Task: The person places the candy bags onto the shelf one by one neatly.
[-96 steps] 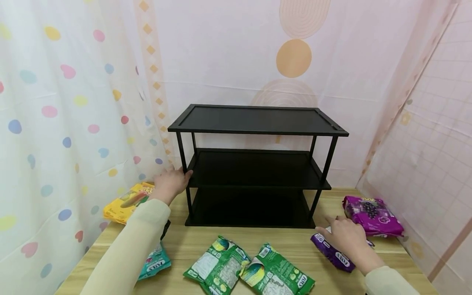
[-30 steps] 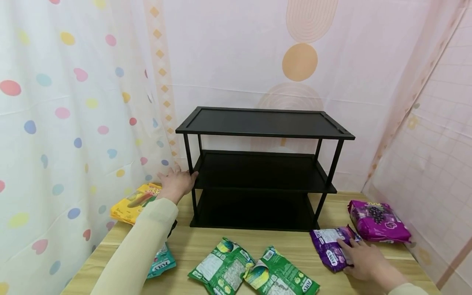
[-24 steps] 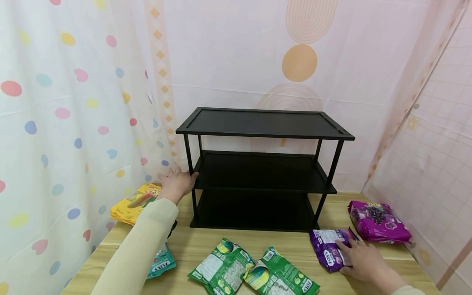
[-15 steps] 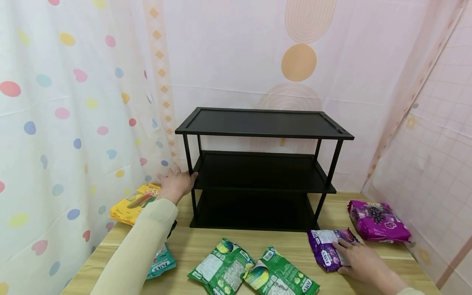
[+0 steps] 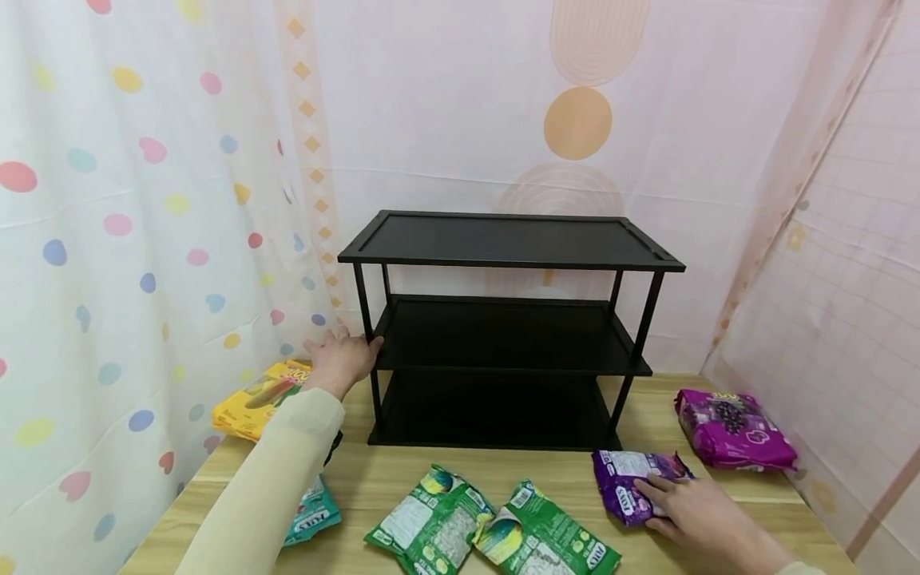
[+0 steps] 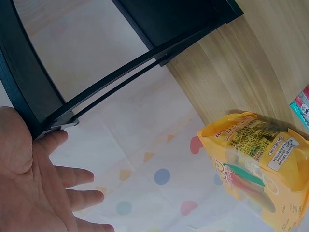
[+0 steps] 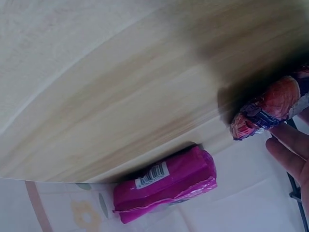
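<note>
In the head view a black three-tier shelf rack (image 5: pixel 503 239) stands on the wooden table. My left hand (image 5: pixel 341 361) touches its left side at the middle tier, with the fingers spread out straight in the left wrist view. At the right front, my right hand (image 5: pixel 693 507) rests its fingers on a small purple candy bag (image 5: pixel 625 489) lying on the table, thumb at the bag's near edge. The right wrist view shows straight fingertips (image 7: pixel 282 152) against the end of that bag.
Two green bags (image 5: pixel 431 515) lie in front of the rack. A magenta bag with grapes (image 5: pixel 733 431) sits at the right by the curtain. To the left are a yellow mango bag (image 5: pixel 259 399) and a teal bag (image 5: pixel 314 511), partly hidden by my sleeve.
Since the earliest frame, the purple bag has been turned and flattened out under my right hand; over the last second both slid slightly left. My left hand stays at the rack.
</note>
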### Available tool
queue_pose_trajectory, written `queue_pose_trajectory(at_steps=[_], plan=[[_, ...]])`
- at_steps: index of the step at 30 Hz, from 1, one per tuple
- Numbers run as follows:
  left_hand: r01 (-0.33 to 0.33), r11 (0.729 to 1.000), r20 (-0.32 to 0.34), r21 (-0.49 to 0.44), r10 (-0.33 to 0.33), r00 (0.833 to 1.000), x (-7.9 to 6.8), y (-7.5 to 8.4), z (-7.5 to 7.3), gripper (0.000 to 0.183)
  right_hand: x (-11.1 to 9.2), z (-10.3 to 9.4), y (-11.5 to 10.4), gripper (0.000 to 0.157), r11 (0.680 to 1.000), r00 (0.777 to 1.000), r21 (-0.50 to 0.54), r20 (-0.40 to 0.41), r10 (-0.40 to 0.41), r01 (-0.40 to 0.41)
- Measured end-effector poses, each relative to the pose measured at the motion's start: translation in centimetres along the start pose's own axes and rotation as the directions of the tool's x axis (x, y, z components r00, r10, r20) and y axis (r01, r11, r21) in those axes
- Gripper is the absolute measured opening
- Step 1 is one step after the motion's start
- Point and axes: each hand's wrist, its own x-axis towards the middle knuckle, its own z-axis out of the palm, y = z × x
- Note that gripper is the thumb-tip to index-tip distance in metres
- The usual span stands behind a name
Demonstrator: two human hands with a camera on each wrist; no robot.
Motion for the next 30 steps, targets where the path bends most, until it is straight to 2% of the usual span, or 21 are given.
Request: queue_pose_trajectory(at_steps=[11,24,30], plan=[[-0.004,1.0,0.0,-0.006,0.004,1.0,0.0,-0.2,0.2,0.06,0.2,-0.5,-0.2,0.045,0.996,0.994,-0.043,-0.073,-0.081,0.078],[-0.007,1.0,-0.009,-0.002,0.007,1.0,-0.1,-0.1,0.1,0.061,0.8,-1.8,-0.3,0.04,0.998,0.99,0.007,-0.123,-0.065,0.067],[-0.009,1.0,-0.007,0.005,0.009,1.0,-0.1,0.0,0.0,0.061,1.1,-2.5,-0.2,0.041,0.998,0.995,0.05,-0.089,-0.04,0.045]])
